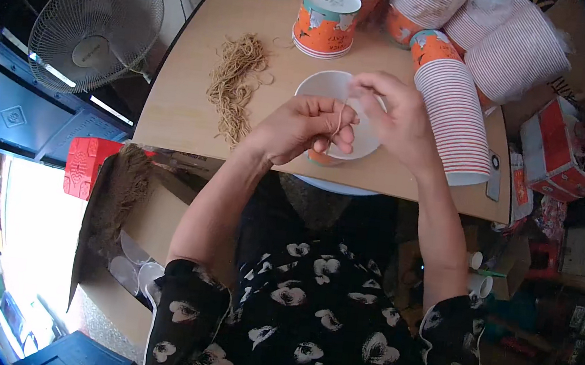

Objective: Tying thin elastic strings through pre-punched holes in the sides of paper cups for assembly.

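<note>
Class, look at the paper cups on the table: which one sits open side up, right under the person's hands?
The single cup under the left hand and right hand: its white inside faces up. The orange cup behind stands upside down; the stacked cups lie sideways.

Single head view, looking steeply down, close over wooden table (185, 109); fisheye-bent edges.
</note>
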### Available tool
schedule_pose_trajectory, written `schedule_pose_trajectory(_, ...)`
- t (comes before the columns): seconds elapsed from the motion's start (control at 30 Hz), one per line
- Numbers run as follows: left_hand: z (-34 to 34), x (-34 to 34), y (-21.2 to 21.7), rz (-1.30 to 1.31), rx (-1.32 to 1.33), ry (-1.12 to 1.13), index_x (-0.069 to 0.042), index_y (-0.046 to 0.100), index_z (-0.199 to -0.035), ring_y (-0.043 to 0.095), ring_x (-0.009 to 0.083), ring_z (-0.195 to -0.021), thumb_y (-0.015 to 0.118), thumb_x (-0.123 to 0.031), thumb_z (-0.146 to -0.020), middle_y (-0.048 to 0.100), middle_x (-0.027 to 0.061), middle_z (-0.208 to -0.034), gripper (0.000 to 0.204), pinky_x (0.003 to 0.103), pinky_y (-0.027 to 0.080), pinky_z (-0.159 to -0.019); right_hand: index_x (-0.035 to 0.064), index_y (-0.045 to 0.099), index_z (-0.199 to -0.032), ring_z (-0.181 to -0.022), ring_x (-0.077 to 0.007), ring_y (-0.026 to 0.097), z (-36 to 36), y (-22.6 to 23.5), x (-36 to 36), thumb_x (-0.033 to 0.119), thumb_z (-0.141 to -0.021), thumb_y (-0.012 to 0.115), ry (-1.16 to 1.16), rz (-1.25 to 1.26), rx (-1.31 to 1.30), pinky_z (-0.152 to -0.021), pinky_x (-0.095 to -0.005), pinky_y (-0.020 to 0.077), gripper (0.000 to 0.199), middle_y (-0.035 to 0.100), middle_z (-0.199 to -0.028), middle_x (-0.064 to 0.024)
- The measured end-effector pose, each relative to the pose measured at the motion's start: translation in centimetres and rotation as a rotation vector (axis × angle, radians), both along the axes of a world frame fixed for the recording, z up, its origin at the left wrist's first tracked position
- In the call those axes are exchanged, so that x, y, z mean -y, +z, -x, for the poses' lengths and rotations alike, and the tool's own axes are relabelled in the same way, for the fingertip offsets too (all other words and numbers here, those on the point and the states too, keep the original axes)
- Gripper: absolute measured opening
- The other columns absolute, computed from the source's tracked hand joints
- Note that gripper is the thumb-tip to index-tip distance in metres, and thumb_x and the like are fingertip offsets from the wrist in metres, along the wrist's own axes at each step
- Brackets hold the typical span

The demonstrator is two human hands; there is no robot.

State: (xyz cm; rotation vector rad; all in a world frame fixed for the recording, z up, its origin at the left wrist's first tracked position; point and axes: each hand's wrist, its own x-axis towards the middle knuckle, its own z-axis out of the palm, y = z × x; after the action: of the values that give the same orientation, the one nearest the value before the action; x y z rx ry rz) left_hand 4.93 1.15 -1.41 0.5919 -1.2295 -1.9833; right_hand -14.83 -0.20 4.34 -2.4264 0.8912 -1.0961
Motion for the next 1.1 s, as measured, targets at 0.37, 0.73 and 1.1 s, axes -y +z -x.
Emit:
schedule_pose_trajectory(0.37, 0.5, -0.2, -0.5, -0.038, -0.061, 0.011, 0.001, 0.063, -0.109, 0.065, 0.0087, -0.073, 0.056, -0.017, -0.1, 0.07, 0.0081, -0.093, 0.021, 0.018, 0.052, -0.057, -0.0041, 0.066, -0.105, -0.084, -0.0239, 0.066, 1.7, 0.1, -3.8, 0.0, -0.08, 0.072, -0.066, -0.045, -0.028, -0.074, -0.0315, 0.0526, 0.026, 0.067, -0.093, -0.0128)
schedule_pose_trajectory(0.73, 0.4, -0.8, 0.1, 0.074, 0.094, 0.06, -0.002, 0.063, -0.111, 0.057, 0.0052, -0.065, 0.053, -0.02, -0.102, 0.066, 0.0023, -0.083, 0.023, 0.018, 0.046, -0.057, -0.0012, 0.065, -0.09, -0.071, -0.0156, 0.061, 2.1, -1.4, -3.7, -0.001, -0.082, 0.071, -0.126, 0.072, -0.028, -0.061, -0.028, 0.0481, 0.01, 0.065, -0.082, -0.0069)
schedule_pose_trajectory(1.1, 0.5, -0.6, 0.2, 0.405, 0.362, 0.157, -0.003, 0.065, -0.11, 0.046, 0.0048, -0.06, 0.046, -0.025, -0.105, 0.05, -0.0025, -0.068, 0.029, 0.022, 0.04, -0.055, 0.0002, 0.058, -0.095, -0.073, -0.0176, 0.064, 1.9, -2.4, -2.6, 0.0, -0.09, 0.062, -0.155, -0.13, 0.139, -0.064, -0.0301, 0.05, 0.006, 0.065, -0.088, -0.0105)
